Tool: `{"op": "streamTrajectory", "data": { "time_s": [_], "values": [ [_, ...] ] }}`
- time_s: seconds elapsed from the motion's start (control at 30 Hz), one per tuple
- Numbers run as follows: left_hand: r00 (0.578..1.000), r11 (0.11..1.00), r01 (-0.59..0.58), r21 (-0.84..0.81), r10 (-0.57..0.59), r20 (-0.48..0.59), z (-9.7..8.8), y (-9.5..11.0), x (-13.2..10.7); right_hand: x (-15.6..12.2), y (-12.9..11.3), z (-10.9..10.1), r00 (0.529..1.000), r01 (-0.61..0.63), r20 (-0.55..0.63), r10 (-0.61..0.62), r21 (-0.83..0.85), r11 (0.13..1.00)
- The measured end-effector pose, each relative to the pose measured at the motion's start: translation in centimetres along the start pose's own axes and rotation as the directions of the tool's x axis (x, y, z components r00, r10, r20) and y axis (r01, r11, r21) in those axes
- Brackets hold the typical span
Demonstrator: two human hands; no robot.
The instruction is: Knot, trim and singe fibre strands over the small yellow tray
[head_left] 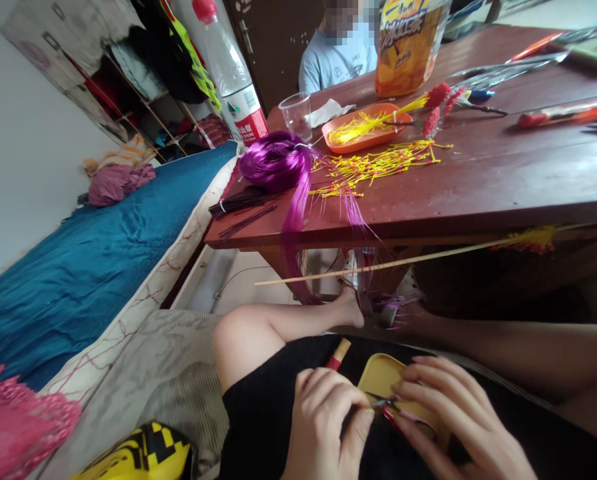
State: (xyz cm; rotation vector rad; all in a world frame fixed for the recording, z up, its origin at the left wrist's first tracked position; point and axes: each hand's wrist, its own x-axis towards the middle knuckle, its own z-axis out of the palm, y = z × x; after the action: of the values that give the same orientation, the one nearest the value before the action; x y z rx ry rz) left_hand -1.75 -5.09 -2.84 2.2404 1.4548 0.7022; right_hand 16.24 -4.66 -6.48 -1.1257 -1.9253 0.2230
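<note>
Nearest us, at six o'clock, our two hands meet over our lap. Our left hand (323, 427) is curled tight, thumb and forefinger pinched on one thin dark stem (381, 402). Our right hand (458, 420), fingers long and lightly bent, nips the same stem at its red end from three o'clock. The stem lies just over one yellow tray (378, 373) on our lap. One red-wrapped stick (339, 353) pokes out at twelve o'clock of the left hand. One pink tuft (13, 413) lies at eight o'clock.

Farther out, one long pale stick (378, 265) crosses below the edge of the bench (478, 193). On the bench we count one purple thread hank (278, 160) at eleven o'clock, one tied bundle of dark wires (241, 200) beside it, one orange tray (358, 110), a loose scatter of yellow stamens (378, 163), one clear cup (297, 115), one bottle (228, 67) and one yellow bag (408, 47). Beyond, at twelve o'clock, one other person (335, 60) sits. The blue bed (103, 253) runs off at nine o'clock.
</note>
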Motion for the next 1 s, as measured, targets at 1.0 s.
{"op": "streamTrajectory", "data": {
  "time_s": [1.0],
  "values": [
    [0.890,0.385,0.336,-0.859,-0.428,0.157,3.2,-1.3,-1.4,-1.7,0.0,2.6,0.413,-0.884,0.706,0.576,0.462,0.067]
  ]
}}
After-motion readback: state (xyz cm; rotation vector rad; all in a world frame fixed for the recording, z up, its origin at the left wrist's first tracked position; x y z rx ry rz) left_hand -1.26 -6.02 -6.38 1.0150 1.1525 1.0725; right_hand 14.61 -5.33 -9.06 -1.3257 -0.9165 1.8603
